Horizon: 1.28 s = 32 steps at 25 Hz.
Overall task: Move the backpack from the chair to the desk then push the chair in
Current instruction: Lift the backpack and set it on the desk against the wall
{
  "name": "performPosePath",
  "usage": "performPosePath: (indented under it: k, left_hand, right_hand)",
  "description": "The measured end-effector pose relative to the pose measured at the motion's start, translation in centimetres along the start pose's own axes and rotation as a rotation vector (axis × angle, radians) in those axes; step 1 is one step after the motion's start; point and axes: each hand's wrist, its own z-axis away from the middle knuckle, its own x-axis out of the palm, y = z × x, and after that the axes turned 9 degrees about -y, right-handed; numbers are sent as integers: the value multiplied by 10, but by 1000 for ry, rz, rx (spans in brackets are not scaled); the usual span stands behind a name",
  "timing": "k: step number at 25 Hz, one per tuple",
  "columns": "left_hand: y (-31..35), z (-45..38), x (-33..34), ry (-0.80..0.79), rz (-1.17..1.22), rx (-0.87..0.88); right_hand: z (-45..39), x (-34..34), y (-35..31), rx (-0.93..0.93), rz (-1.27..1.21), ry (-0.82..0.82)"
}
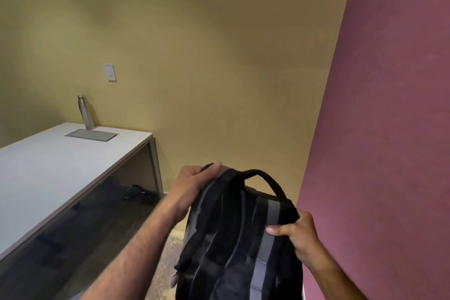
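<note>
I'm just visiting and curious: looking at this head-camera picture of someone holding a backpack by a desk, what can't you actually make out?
- The chair: nowhere in the head view, so outside the frame.
- The backpack: its bottom is cut off by the lower edge.
- The dark thing under the desk: in shadow, too dim to identify.
- The wall plate: too small to read.
- The left hand and right hand: fingers partly hidden behind the backpack.

Dim, warm light (wide-angle bending); soft blur.
</note>
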Motion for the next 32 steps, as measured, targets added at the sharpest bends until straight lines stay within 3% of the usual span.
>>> performPosePath:
  k: [5, 10, 15, 22, 32]
  left_hand:
    - [-41, -9, -46, 216, -93, -22]
    - [-73, -42, -35, -3, 45, -14]
    - [-67, -87, -35, 150, 92, 103]
    - [-79, -140, -72, 300, 66, 112]
    - [-100, -261, -159, 682, -17, 130]
  right_hand:
    - [-32, 32, -35, -146, 25, -38]
    - [-63, 23, -78, -303, 65, -81]
    - [-99, 17, -97, -381, 72, -66]
    - [-195, 30, -76, -359, 88, -90]
    - [-428, 75, -47, -240, 132, -368]
